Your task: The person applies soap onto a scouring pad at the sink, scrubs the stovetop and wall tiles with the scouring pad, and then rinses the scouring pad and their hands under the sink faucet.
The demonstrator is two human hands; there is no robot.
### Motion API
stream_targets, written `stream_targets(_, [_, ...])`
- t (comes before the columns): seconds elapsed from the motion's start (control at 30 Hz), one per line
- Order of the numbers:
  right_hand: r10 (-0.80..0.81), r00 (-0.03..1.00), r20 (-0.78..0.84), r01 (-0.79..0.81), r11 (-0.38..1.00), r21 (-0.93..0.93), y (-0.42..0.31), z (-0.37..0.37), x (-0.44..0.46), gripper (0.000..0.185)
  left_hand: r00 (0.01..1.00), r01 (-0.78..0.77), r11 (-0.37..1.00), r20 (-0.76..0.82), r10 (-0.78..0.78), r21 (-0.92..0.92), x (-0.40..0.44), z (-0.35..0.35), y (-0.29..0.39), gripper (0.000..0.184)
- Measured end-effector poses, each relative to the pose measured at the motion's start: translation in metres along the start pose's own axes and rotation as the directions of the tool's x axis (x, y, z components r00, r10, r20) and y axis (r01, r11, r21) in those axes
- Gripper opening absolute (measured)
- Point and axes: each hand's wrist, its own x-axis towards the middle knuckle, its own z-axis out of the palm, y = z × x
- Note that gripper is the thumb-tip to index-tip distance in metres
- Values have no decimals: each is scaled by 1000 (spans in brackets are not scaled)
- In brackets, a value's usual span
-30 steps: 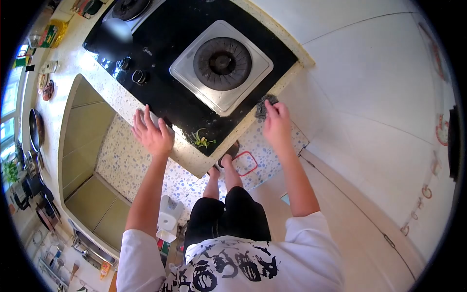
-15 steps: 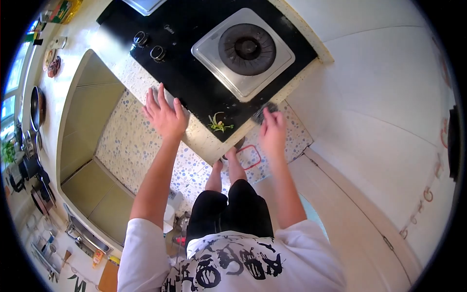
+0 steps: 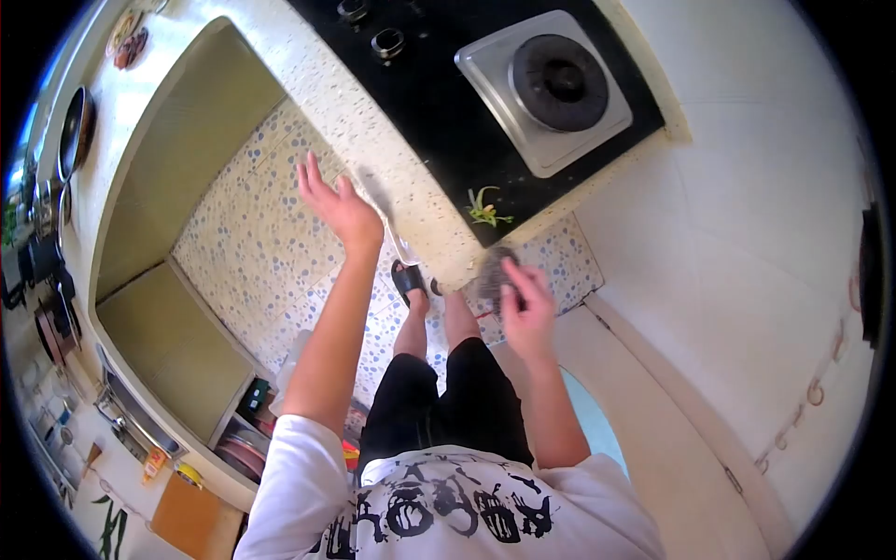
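A dark grey steel wool scrubber (image 3: 493, 280) is held in the fingers of my right hand (image 3: 528, 315), just off the near corner of the counter. My left hand (image 3: 343, 213) is in the air beside the counter edge (image 3: 406, 191), its fingers spread and holding nothing. A small heap of green and yellowish vegetable scraps (image 3: 484, 208) lies on the near corner of the black glass stove top (image 3: 425, 112). Farther back on the stove, a round dark burner (image 3: 560, 82) sits in a square metal drip tray (image 3: 544, 161).
Two stove knobs (image 3: 387, 43) are at the left of the burner. Along the left counter stand a frying pan (image 3: 75, 133) and other cookware. A white wall (image 3: 756, 168) is on the right, with a speckled tile floor (image 3: 252, 205) below.
My left hand has lifted off the counter edge. My right hand has drawn back toward me with the scrubber. The view has shifted, so the stove appears farther right; the scraps remain on it.
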Motion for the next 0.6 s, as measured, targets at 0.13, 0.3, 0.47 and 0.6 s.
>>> stream_targets(0.13, [-17, 972, -236, 53, 987, 149, 27, -26, 7, 47, 961, 249, 949, 72, -267, 191, -57, -34, -92, 69])
stream_targets(0.3, [-65, 927, -369, 109, 989, 99, 19, -45, 40, 46, 757, 442, 798, 306, -577, 410, -142, -53, -218, 73])
stream_targets(0.47, [-378, 898, -225, 313, 908, -279, 4, -36, 84, 45, 500, 596, 658, 429, -752, 460, -177, -63, -265, 71])
stream_targets(0.6, [-390, 919, -59, 331, 844, -422, 3, -17, 121, 48, 473, 637, 650, 455, -754, 414, -184, -64, -274, 66])
